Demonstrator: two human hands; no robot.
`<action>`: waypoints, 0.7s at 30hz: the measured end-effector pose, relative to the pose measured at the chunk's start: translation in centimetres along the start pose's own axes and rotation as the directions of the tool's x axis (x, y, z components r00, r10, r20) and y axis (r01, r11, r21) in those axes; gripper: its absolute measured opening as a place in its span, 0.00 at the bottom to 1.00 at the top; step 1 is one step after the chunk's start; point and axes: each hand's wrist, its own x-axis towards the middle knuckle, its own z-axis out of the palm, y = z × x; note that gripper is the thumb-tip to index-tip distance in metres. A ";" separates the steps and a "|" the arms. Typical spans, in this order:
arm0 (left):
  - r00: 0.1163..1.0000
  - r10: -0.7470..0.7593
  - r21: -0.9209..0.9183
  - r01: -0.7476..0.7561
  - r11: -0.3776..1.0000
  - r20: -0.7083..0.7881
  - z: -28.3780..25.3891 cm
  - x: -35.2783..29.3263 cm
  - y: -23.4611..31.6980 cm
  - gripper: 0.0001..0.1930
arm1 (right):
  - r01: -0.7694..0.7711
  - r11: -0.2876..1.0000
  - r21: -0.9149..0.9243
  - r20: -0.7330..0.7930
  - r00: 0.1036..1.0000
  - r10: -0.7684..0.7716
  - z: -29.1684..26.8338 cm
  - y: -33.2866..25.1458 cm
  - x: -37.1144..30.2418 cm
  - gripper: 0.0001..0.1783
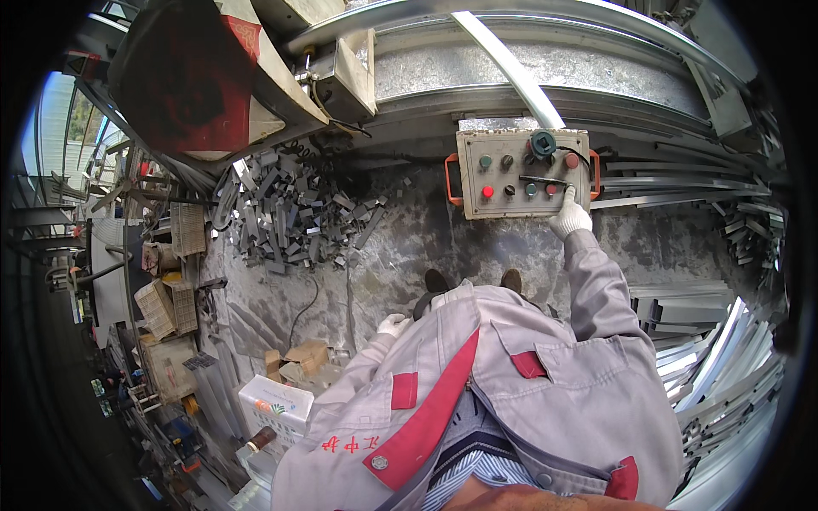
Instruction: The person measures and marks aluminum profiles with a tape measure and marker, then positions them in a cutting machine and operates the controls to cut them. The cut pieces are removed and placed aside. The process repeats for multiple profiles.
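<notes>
A person in a grey jacket (588, 366) with red trim stands facing a pale control box (511, 175) with an orange handle (454, 179) at its left edge and another at its right.

The right hand (569, 221), in a white knitted glove, is at the near edge of the box, close to the near right corner. One digit stretches onto the face just beside a small red button (551, 189); whether it presses anything, I cannot tell. The other fingers are partly hidden, so how far this grip is spread or closed cannot be told.

The left hand (394, 324), also gloved, hangs at the person's left side, well apart from the box. Its fingers look bent, but I cannot tell how tight that grip is.

A larger red button (487, 192) sits near the box's near left corner. A pale metal strip (511, 68) meets its far edge. Metal offcuts (298, 213) are heaped on the floor, left of the box.
</notes>
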 end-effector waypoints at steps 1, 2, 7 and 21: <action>0.999 -0.039 0.020 0.039 0.999 -0.028 0.1 0.0 -0.2 0.35 | 0.004 1.000 0.000 0.001 1.000 -0.004 0.0 0.1 -0.1 0.57; 1.000 0.023 0.032 -0.023 0.999 -0.018 0.1 -0.1 -0.4 0.35 | 0.009 1.000 0.000 0.001 1.000 -0.009 0.0 0.2 -0.1 0.57; 0.999 -0.019 0.019 0.019 1.000 -0.027 0.1 0.1 -1.7 0.34 | 0.021 1.000 -0.003 0.018 1.000 -0.021 -0.3 0.2 -0.3 0.58; 0.999 0.036 -0.164 -0.036 0.986 0.001 0.5 7.1 -9.3 0.36 | 0.030 0.999 0.016 0.006 1.000 -0.030 -1.4 0.7 -0.3 0.48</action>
